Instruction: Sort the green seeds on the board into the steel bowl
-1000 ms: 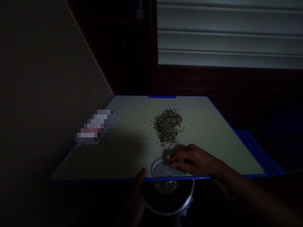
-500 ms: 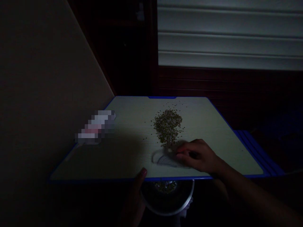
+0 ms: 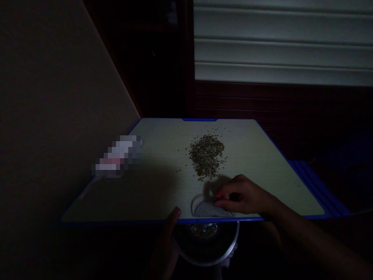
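Observation:
My right hand is closed, thumb against fingers, on a pale grey rounded piece with a thin curved rim. Its kind is hard to make out in the dim light. This piece is low over the front edge of the blue-rimmed tabletop. Just beyond it lies a loose pile of small greenish-brown grains. My left hand has its thumb on the table's front edge; its fingers are hidden in the dark below. Beside it, under the edge, is a bowl with a shiny rim, with similar grains inside.
A blurred-out white and pink packet lies at the tabletop's left edge. A plain wall rises on the left. Behind the table are dark wood panelling and pale slats. Blue striped material is at the right.
My right hand has drawn the pale grey piece slightly toward me, from near the pile to the front edge above the bowl. My left hand has stayed where it was.

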### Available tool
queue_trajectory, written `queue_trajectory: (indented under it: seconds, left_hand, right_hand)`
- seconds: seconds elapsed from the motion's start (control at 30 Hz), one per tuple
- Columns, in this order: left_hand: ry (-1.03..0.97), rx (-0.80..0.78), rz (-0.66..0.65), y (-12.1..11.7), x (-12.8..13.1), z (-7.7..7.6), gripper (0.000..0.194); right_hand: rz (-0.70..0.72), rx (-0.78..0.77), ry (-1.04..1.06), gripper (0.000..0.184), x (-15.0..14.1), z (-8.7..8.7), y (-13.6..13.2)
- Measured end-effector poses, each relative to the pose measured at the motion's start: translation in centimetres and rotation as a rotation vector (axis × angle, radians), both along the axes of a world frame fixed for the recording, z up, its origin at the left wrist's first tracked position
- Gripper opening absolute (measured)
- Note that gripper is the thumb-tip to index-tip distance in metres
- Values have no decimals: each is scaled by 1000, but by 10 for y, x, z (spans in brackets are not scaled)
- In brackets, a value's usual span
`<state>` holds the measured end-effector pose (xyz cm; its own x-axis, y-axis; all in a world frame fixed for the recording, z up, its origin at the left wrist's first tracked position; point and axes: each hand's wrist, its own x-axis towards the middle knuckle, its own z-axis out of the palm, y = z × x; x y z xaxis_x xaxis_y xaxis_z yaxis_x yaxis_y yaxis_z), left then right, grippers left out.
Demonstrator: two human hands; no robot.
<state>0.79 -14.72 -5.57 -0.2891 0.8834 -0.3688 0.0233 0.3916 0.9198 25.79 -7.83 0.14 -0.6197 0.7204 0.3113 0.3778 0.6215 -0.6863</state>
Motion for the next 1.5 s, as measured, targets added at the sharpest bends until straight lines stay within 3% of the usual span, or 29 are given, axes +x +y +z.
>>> queue_trajectory:
  seconds: [0.27, 0.33, 0.5, 0.7, 0.9, 1.1, 1.3, 1.5]
  left_hand:
    - [-4, 19, -28, -4, -2, 9, 31]
    - [38, 31, 2, -5, -2, 10, 30]
    - [23, 27, 6, -4, 0, 9, 30]
    - [74, 0, 35, -3, -2, 5, 30]
    - [96, -13, 72, -2, -4, -2, 26]
    - [-85, -24, 30, -4, 2, 18, 28]
    - [-45, -45, 59, -2, 7, 27, 23]
    - [-142, -41, 66, 1, 11, 34, 26]
  right_hand:
    - [52, -20, -8, 17, 0, 0, 1]
    - [-47, -3, 15, 17, 1, 1, 1]
    - [-491, 87, 99, 17, 2, 6, 3]
    - [-656, 38, 199, 18, 4, 9, 5]
    - [-660, 25, 234, 38, 6, 6, 8]
    - [-660, 191, 216, 28, 8, 8, 11]
    - [-367, 197, 72, 23, 2, 7, 9]
    - [-363, 187, 12, 24, 1, 2, 10]
